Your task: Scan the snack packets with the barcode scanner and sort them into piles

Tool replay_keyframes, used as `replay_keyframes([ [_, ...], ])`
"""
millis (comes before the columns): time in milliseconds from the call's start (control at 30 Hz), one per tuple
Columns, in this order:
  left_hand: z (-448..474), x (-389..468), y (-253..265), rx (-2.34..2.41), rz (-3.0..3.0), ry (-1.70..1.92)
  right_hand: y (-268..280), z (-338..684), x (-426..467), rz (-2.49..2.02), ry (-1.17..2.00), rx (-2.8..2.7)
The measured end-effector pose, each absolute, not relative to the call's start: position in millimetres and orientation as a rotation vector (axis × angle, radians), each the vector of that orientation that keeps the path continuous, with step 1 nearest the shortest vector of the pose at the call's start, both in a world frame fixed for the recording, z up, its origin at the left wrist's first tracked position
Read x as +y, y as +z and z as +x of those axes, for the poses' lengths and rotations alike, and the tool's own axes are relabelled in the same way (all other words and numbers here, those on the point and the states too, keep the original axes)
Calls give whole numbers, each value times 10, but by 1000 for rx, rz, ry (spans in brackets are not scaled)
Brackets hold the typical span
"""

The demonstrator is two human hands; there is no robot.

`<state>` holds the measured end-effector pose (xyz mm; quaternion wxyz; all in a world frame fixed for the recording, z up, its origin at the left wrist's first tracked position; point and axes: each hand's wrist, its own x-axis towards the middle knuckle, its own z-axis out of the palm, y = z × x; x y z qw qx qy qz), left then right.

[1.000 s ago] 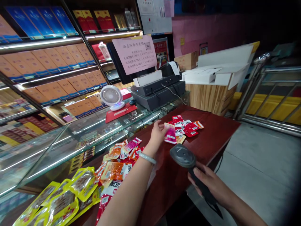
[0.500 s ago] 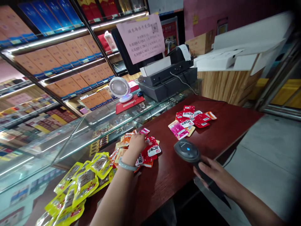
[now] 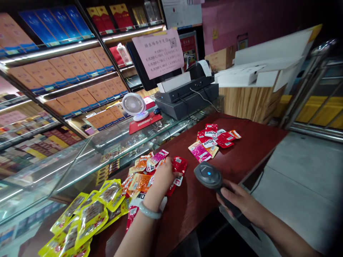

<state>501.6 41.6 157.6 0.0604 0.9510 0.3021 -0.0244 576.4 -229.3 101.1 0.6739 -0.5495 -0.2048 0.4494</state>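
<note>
Left hand (image 3: 164, 175): returned from the far cluster of snack packets (image 3: 211, 142) to the near pile (image 3: 139, 182), on the tabletop (image 3: 194, 205) at 9 o'clock from the barcode scanner (image 3: 207, 174). Its fingers are partly curled at a red packet (image 3: 179, 164); cannot tell whether it is gripped.

Right hand (image 3: 238, 198): fingers closed round the scanner's handle; indicator lit blue, unlit a second earlier.

Magenta packet (image 3: 198, 151): released, lying flat on the edge of the far cluster, at 11 o'clock from the scanner head. Assessment: that packet's handling appears finished, attention having moved to the near pile.

Yellow packs (image 3: 92, 214): at 8 o'clock from the left hand, untouched.
</note>
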Motion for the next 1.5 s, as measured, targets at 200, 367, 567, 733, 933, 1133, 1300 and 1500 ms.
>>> replay_keyframes([
  [200,5086,254,1560,747,2700,169,1058,5812,-2269,-1145,987,-577],
  [367,5106,219,1546,690,2728,156,1077,5856,-2228,-1116,982,-546],
  [567,5513,260,1362,662,2348,258,993,5874,-2247,-1141,987,-503],
  [733,5816,205,1488,492,2040,379,962,5855,-2257,-1175,984,-473],
  [933,5059,434,1858,614,2822,126,946,5829,-2251,-1187,1021,-460],
  [1133,4494,693,1738,1066,3015,-296,1031,5803,-2199,-1226,1048,-547],
  [1300,4483,702,1640,1127,2944,-164,1048,5738,-2157,-1231,1068,-610],
  [1500,4508,672,1704,1205,2551,285,1071,5617,-2088,-1249,1079,-624],
])
